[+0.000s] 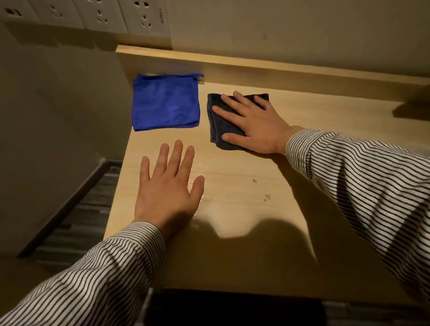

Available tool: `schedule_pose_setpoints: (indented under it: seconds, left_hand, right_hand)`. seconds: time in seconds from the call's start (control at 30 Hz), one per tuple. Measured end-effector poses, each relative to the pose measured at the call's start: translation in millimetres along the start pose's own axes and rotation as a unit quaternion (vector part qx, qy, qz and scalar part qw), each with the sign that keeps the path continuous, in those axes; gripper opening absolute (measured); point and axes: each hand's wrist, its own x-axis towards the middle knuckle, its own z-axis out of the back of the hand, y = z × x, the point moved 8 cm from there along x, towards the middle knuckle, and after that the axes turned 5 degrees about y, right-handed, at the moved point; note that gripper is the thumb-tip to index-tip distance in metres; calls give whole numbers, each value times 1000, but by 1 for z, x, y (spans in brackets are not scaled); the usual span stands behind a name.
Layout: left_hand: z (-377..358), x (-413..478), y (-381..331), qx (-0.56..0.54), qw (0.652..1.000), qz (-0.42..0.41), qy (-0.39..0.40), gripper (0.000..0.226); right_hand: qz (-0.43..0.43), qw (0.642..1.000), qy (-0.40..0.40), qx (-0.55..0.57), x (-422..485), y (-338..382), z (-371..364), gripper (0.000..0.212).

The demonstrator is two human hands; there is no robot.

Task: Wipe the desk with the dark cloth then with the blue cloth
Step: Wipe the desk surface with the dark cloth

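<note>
A folded dark cloth (220,129) lies on the light wooden desk (247,241), towards the back. My right hand (251,124) rests flat on top of it, fingers spread, covering most of it. To its left a folded blue cloth (164,104) lies flat near the desk's back left corner, untouched. My left hand (167,186) lies palm down on the bare desk just in front of the blue cloth, fingers apart, holding nothing. Both arms wear striped sleeves.
Two small crumbs (267,197) sit on the desk right of my left hand. A raised wooden ledge (251,72) runs along the back under the wall. Wall sockets (142,10) are at upper left. The desk's left edge drops to the floor (83,217).
</note>
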Motion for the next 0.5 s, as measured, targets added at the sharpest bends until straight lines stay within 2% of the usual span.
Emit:
schedule_pose_setpoints:
  seconds: [0.5]
  left_hand:
    - [2, -2, -1, -9, 1000, -19, -17, 71]
  right_hand:
    - [-30, 999, 9, 31, -110, 91, -41, 65]
